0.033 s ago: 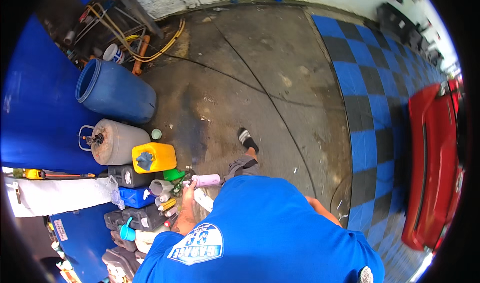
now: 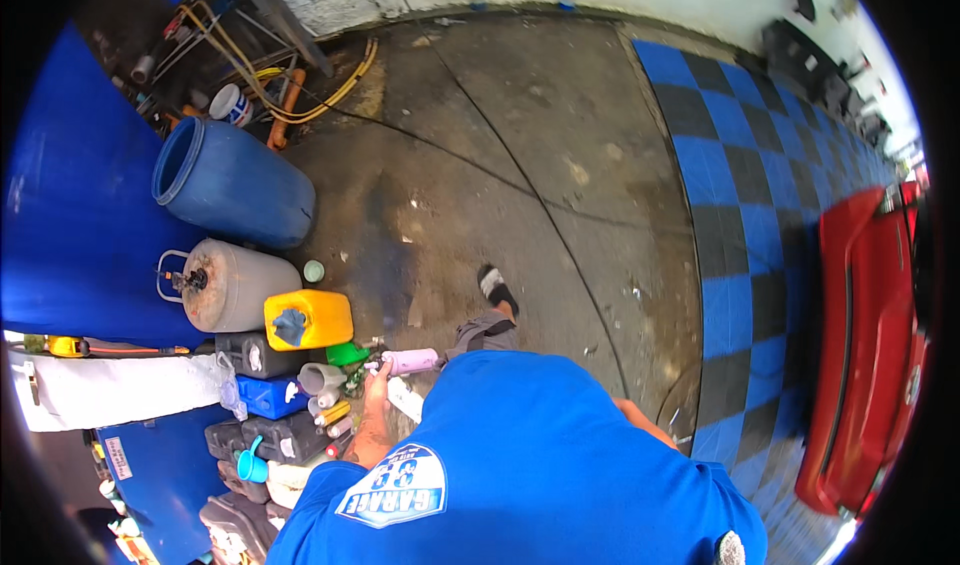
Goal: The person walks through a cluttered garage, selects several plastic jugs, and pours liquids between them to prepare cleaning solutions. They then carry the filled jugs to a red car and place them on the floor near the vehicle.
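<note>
Low at my left side, my left hand [image 2: 377, 380] is closed at one end of a pink bottle [image 2: 412, 361], which lies sideways across the view. Just below the bottle is a white object [image 2: 406, 399] whose kind I cannot make out. Beside this hand stand several small bottles, one of them yellow [image 2: 333, 413], with a grey cup-like container [image 2: 321, 378] and a green piece [image 2: 347, 353] close by. Of my right arm only the forearm [image 2: 645, 421] shows; my blue shirt hides the right hand.
A yellow jerrycan [image 2: 322, 319], a grey drum [image 2: 240, 285] and a blue barrel [image 2: 235, 183] line the left. Dark cases [image 2: 290, 437] and a blue dipper [image 2: 253, 462] sit nearer. A black hose [image 2: 520, 170] crosses the concrete floor. A red car [image 2: 862, 350] stands right on checkered tiles [image 2: 725, 275].
The view has shifted slightly, so the floor and car sit a little differently. My left hand keeps its hold on the pink bottle.
</note>
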`<state>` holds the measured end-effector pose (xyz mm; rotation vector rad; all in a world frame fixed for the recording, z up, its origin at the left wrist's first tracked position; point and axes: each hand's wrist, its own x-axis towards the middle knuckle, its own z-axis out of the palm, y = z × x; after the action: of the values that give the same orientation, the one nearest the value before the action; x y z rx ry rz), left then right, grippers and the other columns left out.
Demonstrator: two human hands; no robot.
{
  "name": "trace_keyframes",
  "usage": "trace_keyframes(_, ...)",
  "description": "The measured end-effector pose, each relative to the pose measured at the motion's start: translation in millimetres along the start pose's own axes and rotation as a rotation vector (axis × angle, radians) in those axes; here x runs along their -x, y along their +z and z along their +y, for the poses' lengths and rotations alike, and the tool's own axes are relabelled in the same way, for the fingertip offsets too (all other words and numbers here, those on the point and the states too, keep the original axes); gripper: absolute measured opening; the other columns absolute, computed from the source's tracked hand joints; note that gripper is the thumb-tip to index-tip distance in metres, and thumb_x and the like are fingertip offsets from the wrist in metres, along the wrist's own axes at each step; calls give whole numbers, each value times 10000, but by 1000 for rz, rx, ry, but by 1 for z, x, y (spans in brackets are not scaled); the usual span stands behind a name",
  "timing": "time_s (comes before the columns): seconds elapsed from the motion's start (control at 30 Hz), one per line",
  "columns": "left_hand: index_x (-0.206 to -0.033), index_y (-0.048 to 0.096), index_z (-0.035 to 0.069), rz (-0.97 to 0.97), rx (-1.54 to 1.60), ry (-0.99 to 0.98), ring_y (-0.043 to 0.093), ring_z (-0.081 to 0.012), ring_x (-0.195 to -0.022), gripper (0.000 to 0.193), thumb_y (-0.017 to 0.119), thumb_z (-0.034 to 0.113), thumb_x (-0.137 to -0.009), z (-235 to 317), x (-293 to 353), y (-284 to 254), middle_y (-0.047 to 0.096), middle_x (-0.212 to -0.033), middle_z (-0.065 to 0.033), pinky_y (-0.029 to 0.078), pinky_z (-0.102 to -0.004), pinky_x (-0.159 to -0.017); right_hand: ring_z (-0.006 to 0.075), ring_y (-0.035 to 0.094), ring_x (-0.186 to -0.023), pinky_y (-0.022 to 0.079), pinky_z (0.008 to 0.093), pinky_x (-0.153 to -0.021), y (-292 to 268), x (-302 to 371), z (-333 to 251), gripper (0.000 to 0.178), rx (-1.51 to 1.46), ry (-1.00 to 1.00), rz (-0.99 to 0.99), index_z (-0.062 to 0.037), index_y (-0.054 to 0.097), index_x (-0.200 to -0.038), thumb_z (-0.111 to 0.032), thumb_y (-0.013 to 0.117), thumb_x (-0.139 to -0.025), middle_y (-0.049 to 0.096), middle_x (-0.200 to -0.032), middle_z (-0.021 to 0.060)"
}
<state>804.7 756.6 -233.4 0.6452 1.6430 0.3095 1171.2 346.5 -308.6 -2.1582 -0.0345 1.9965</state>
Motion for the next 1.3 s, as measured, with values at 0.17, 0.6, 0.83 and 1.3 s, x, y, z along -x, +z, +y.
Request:
trace_keyframes(0.17, -1202, 612, -13, -57, 84, 341, 619, -190, -958, 501, 765, 293, -836, 130, -108, 45, 665, -1084, -108, 482, -329, -843, 310, 577, -1212, 436, 428, -1006, -146, -46, -176, 528, 535, -196, 100, 1, 643, -1242, -365, 576, -867, 631, -1266, 214)
trace_keyframes(0.6, -1193, 619, -11, 221, 128, 507, 607, -169, -965, 509, 787, 289, -818, 503, -232, 117, 661, -1090, -79, 467, -303, -877, 277, 635, -1072, 477, 374, -953, -294, -110, -760, 423, 381, -409, -106, 16, 704, -1118, -312, 617, -866, 694, -1133, 167)
trace_keyframes(0.83, -1211, 617, -11, 369, 184, 616, 613, -151, -972, 500, 790, 234, -811, 654, -245, 132, 670, -1075, -68, 478, -291, -882, 267, 683, -890, 535, 366, -813, -296, -192, -936, 496, 42, -202, -149, 72, 657, -1142, -369, 605, -922, 705, -1051, 168)
trace_keyframes(1.3, -1201, 615, -5, 264, 223, 719, 597, -114, -955, 502, 824, 176, -782, 964, -425, -39, 665, -1037, -47, 480, -272, -885, 239, 613, -1108, 479, 370, -933, -92, -169, -1411, 383, 683, -364, -12, -114, 672, -1246, -239, 477, -942, 653, -1236, 163)
